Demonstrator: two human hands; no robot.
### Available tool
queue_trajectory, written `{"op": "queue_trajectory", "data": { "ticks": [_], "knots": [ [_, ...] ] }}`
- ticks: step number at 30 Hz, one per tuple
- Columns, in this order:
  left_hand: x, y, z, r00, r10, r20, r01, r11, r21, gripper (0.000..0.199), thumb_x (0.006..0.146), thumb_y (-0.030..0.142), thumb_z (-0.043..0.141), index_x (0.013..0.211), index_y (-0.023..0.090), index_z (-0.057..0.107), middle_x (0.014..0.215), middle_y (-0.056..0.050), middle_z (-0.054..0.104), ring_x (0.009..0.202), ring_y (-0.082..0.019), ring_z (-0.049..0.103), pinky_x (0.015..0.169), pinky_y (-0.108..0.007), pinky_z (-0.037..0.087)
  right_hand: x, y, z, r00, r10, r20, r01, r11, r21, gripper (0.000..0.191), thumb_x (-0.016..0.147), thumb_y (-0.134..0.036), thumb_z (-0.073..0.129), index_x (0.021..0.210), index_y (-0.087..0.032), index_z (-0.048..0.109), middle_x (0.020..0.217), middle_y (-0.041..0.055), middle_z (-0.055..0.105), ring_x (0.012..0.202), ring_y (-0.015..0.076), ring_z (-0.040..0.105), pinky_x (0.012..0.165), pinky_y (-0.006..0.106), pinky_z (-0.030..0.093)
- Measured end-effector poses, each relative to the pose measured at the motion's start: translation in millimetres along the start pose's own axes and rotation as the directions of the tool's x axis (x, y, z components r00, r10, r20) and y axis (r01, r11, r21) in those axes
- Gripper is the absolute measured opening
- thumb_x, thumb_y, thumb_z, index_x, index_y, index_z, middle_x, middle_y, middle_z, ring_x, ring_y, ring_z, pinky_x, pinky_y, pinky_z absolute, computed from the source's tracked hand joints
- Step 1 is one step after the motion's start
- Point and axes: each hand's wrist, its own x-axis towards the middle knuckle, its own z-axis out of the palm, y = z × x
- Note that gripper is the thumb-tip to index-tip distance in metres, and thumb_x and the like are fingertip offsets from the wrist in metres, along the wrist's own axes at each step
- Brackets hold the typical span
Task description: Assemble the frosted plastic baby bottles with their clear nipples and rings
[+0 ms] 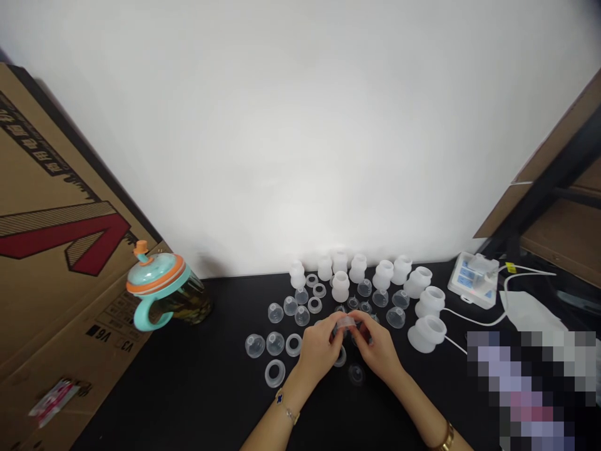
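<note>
Both hands meet over the black table, fingers closed round a small translucent collar ring (346,322). My left hand (321,344) grips its left side, and my right hand (375,344) pinches the right side. Whether a nipple sits inside the ring is hidden by the fingers. Just below my hands lie another ring (340,357) and a clear silicone nipple (356,374). To the left are several clear dome caps (275,343) and loose rings (275,373). More domes (395,317) lie on the right. Small white bottles (340,287) stand behind in a curved row.
A teal-and-orange lidded cup (162,291) with dark contents stands at left by a printed cardboard box (56,207). On the right are a white power strip (472,280), a cable (479,322) and white paper (530,311). A white wall (291,138) rises behind the black table (206,382).
</note>
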Motion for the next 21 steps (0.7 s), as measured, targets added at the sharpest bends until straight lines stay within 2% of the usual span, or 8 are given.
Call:
{"op": "queue_trajectory", "data": {
  "ticks": [11, 21],
  "knots": [
    [-0.4, 2.8, -1.1, 1.000, -0.022, -0.009, 0.022, 1.000, -0.007, 0.028, 0.092, 0.019, 0.054, 0.116, 0.023, 0.068, 0.072, 0.002, 0.071, 0.058, -0.013, 0.061, 0.066, -0.022, 0.050, -1.1, -1.9, 0.3, 1.000, -0.020, 0.004, 0.020, 1.000, -0.013, 0.019, 0.096, -0.028, 0.049, 0.109, -0.022, 0.062, 0.067, -0.0019, 0.062, 0.053, 0.0147, 0.056, 0.052, 0.025, 0.046],
    [-0.7, 3.5, -0.7, 1.000, -0.028, -0.005, 0.028, 1.000, -0.008, 0.028, 0.092, 0.021, 0.055, 0.117, 0.024, 0.068, 0.074, 0.002, 0.070, 0.057, -0.013, 0.059, 0.062, -0.022, 0.047, -1.8, -1.7, 0.3, 1.000, -0.031, 0.005, 0.031, 1.000, 0.000, 0.019, 0.097, -0.029, 0.050, 0.111, -0.022, 0.061, 0.077, 0.0002, 0.067, 0.054, 0.0138, 0.055, 0.051, 0.024, 0.045]
  ]
}}
